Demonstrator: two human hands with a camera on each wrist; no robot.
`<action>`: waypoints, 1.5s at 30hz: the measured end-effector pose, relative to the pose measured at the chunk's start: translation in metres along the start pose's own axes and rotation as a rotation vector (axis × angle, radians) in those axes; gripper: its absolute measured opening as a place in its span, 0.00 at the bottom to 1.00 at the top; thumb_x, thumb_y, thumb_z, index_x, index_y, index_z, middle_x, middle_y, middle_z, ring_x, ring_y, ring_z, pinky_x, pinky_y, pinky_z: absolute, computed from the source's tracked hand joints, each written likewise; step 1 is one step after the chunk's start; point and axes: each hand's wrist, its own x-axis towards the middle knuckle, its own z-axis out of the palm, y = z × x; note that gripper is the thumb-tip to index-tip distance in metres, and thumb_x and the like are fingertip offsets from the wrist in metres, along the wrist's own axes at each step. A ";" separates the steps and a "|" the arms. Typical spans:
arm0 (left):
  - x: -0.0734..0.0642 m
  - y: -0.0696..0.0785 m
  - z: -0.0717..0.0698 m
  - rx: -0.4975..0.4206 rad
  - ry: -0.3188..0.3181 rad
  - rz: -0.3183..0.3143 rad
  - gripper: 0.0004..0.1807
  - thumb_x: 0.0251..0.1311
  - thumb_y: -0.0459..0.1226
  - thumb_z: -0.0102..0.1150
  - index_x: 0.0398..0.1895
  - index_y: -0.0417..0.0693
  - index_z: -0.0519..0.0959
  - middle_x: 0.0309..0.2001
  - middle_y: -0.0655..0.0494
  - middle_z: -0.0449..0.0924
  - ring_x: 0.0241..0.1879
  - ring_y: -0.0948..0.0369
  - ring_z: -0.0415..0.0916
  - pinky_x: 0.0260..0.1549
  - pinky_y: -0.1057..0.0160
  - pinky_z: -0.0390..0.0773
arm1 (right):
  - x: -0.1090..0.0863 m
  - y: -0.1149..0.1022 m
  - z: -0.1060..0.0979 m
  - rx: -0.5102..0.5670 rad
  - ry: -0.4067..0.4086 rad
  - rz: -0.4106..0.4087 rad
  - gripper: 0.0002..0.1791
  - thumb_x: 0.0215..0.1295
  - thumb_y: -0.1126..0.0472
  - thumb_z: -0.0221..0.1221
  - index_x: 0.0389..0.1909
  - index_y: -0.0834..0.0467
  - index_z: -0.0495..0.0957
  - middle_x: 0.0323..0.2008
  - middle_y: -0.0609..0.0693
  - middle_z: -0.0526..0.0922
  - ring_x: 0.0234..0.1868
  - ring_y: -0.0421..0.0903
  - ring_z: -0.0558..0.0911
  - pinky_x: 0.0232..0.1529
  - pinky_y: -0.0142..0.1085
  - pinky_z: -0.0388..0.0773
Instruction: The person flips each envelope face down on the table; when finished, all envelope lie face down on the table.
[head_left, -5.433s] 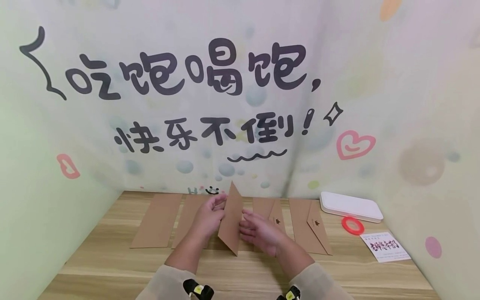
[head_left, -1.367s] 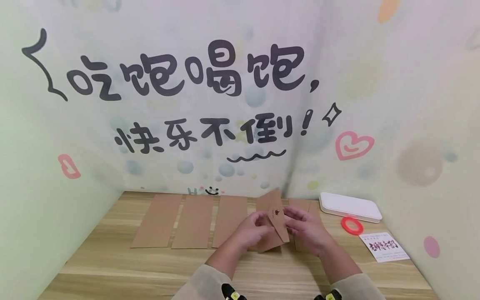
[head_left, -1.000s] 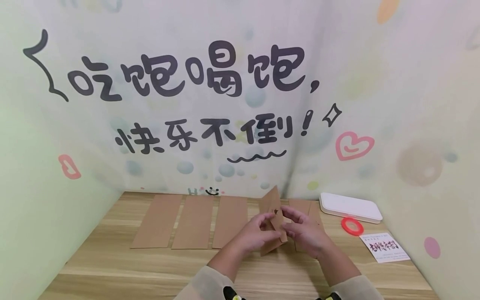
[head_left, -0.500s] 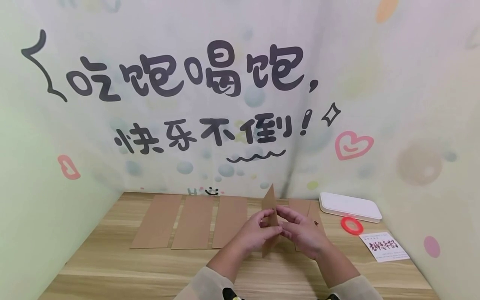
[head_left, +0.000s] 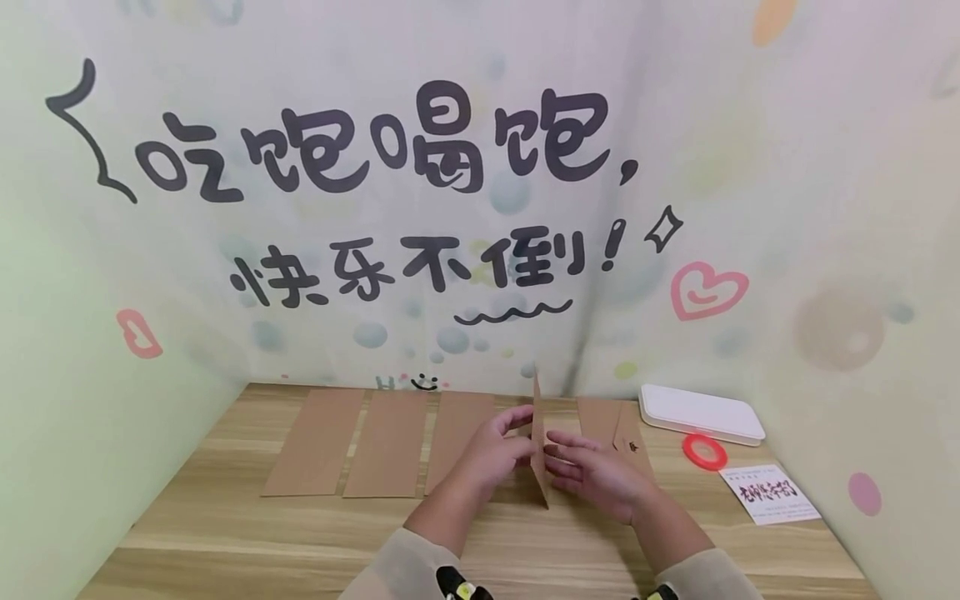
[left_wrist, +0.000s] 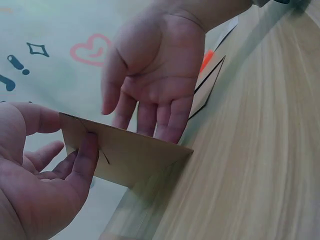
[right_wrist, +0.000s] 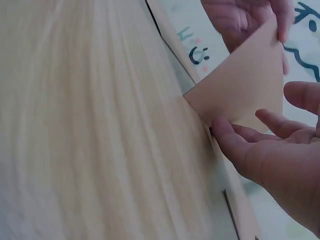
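Note:
A brown kraft envelope [head_left: 537, 454] stands on edge, nearly upright, between the two hands in the head view. My left hand [head_left: 491, 450] pinches it; in the left wrist view the thumb lies on the envelope's flap side [left_wrist: 135, 152], and a finger meets its far edge. On the other side, my right hand [head_left: 600, 475] has its fingers loosely extended beside the plain face. The right wrist view shows the right hand [right_wrist: 280, 150] with a fingertip by the envelope's lower edge [right_wrist: 240, 85]; whether it touches cannot be told. Right of this hand lies another envelope [head_left: 597, 417], flap and small dark logo up.
Three more envelopes lie plain side up in a row on the left, the nearest to the hands being one envelope [head_left: 461, 433]. A white case [head_left: 702, 414], red tape ring [head_left: 705, 452] and printed card [head_left: 771, 494] sit at the right of the wooden table [head_left: 300, 542].
The third envelope came to lie plain side up. The hands moved right to the fourth, lifting it and turning it from flap side showing to edge-on. Just now the right fingers loosened from it.

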 end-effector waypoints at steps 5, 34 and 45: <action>0.002 0.000 -0.007 0.020 0.011 -0.002 0.35 0.60 0.25 0.63 0.75 0.42 0.74 0.74 0.42 0.75 0.54 0.54 0.85 0.47 0.60 0.86 | 0.002 0.002 -0.006 0.021 0.076 0.010 0.36 0.87 0.56 0.45 0.85 0.67 0.46 0.83 0.73 0.53 0.85 0.66 0.57 0.83 0.56 0.60; 0.004 -0.018 -0.014 0.414 0.165 -0.059 0.31 0.68 0.40 0.59 0.73 0.38 0.75 0.72 0.37 0.77 0.73 0.42 0.73 0.74 0.40 0.71 | 0.002 0.003 -0.019 0.012 0.214 -0.011 0.35 0.87 0.59 0.46 0.83 0.72 0.47 0.82 0.73 0.55 0.85 0.66 0.58 0.84 0.55 0.57; 0.003 -0.021 -0.005 0.362 0.175 -0.048 0.30 0.70 0.41 0.58 0.73 0.40 0.75 0.73 0.39 0.77 0.74 0.42 0.72 0.73 0.40 0.73 | -0.002 -0.001 -0.028 0.010 0.200 -0.046 0.35 0.86 0.60 0.48 0.83 0.72 0.48 0.83 0.71 0.57 0.83 0.62 0.64 0.81 0.50 0.64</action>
